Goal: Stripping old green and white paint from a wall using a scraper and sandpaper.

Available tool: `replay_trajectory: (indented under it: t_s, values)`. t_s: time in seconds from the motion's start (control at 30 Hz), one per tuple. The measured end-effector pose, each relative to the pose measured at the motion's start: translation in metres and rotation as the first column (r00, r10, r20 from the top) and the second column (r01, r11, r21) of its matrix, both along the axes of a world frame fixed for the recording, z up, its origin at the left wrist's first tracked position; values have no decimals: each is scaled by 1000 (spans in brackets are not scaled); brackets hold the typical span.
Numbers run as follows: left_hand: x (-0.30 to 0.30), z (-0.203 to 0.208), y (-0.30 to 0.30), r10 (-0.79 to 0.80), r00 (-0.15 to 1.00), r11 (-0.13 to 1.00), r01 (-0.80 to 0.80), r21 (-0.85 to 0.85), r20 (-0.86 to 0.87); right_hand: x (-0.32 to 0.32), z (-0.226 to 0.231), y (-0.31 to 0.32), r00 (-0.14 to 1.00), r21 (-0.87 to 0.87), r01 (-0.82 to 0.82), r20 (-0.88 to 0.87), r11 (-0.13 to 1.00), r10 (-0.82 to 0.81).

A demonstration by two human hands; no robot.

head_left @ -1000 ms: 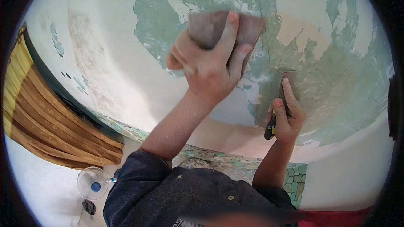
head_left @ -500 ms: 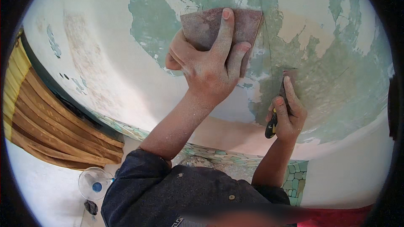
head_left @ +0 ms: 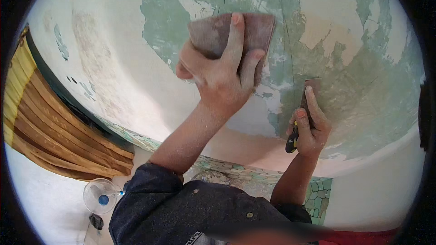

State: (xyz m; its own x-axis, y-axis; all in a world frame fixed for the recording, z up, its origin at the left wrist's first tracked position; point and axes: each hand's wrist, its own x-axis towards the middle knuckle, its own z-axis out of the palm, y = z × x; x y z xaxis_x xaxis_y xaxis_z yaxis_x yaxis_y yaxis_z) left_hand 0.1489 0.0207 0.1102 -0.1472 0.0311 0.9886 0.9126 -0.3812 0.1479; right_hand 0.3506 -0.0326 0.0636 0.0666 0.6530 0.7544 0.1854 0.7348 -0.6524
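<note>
A dusty reddish-brown sheet of sandpaper (head_left: 210, 32) lies against the wall under my left hand (head_left: 217, 78). My index finger stretches over the sheet, and other fingers curl around its edges. Behind it the wall (head_left: 181, 31) shows patchy green old paint, white plaster and thin cracks. Lower on the right, my right hand (head_left: 314, 129) grips a scraper (head_left: 313, 83) with a narrow metal blade and a black and yellow handle. Its index finger runs along the blade, whose tip points up at the green wall. White dust coats both hands.
A brown and yellow curtain (head_left: 68, 127) hangs at the left beside a dark frame edge. Below it are a round clear object (head_left: 101, 188) with a blue centre and a black crumpled item (head_left: 96, 221). Green stone-pattern tiling (head_left: 320, 195) runs along the lower wall.
My left hand and the sandpaper have slid slightly left on the wall, with some motion blur. The right hand keeps its grip on the scraper, nearly in the same place.
</note>
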Motion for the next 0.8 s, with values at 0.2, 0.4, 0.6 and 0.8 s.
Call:
replay_trajectory:
  t_s: [0.2, 0.4, 0.6, 0.8]
  values:
    - [0, 66, 9, 26, 998, 993, -20, 116, -48, -7, 2, 0, 1000, 4, 0, 11, 1000, 0]
    - [7, 91, 0, -141, 989, 974, 129, 186, 52, 0, -1, 2, 1000, 30, -16, 21, 999, 15]
    - [3, -11, -2, -11, 1000, 1000, 11, 7, -11, -1, 3, 3, 998, 34, -27, 53, 999, 26]
    - [11, 91, 6, -10, 999, 978, 20, 207, -48, -4, 5, 0, 999, -6, -15, 34, 1000, 15]
